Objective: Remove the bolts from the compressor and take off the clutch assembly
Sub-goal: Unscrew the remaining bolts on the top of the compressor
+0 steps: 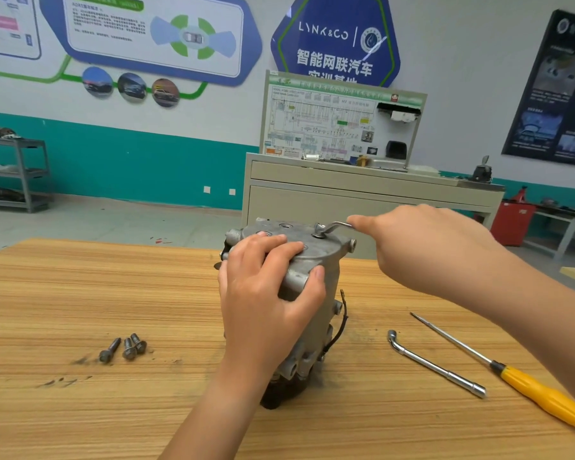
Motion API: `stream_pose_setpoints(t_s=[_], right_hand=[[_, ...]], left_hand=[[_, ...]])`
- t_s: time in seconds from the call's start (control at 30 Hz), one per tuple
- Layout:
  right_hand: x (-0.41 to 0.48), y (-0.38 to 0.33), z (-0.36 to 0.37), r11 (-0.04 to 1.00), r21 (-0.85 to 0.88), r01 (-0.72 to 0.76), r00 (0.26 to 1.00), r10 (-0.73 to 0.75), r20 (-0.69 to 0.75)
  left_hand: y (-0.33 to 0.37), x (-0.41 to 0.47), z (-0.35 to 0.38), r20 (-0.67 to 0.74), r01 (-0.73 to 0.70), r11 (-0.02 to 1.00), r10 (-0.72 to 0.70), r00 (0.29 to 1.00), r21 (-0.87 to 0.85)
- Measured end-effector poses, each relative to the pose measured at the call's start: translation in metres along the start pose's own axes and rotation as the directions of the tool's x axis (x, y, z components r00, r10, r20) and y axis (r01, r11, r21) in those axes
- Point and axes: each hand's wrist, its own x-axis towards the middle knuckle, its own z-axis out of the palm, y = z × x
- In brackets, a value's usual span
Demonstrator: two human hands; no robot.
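Compressor [326,273] stood on end at centre of wooden table [80,293], top rim clasped by left hand [266,293]. L-shaped socket wrench [332,226] set on its top face, handle grasped by right hand [422,247]. Three loose bolts [127,348] laid left; second L-wrench [435,368] and yellow-handled screwdriver [512,373] laid right.

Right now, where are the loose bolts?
In the head view, three loose bolts lie close together on the wooden table, to the left of the compressor and of the left hand that grips it.
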Motion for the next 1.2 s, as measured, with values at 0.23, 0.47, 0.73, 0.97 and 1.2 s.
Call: stream_pose_setpoints(t_s=[0.23,0.47,0.73,0.97,1.2], right_hand=[[0.001,-0.009,-0.014,0.963,-0.231,0.135,0.991,-0.127,0.05],[0.011,0.001,-0.018,0.961,-0.231,0.152,0.988,-0.146,0.04],[0.006,0.001,-0.012,0.965,-0.221,0.142,0.99,-0.141,0.018],[0.007,0.007,-0.013,0.984,-0.137,0.111,0.993,-0.106,0.046],[0.013,-0.008,-0.022,0.967,-0.229,0.107,0.992,-0.088,0.093]], left_hand=[[0.001,-0.001,0.001,-0.002,0.005,1.0,-0.005,1.0,-0.017],[0.001,0.0,0.001,-0.002,0.002,1.0,-0.002,1.0,-0.015],[0.001,0.0,0.0,0.002,-0.009,1.0,0.009,1.0,-0.016],[0.002,0.0,0.0,0.012,0.005,1.0,-0.005,1.0,-0.01],[0.003,0.0,-0.001,0.013,0.013,1.0,-0.014,1.0,0.021]])
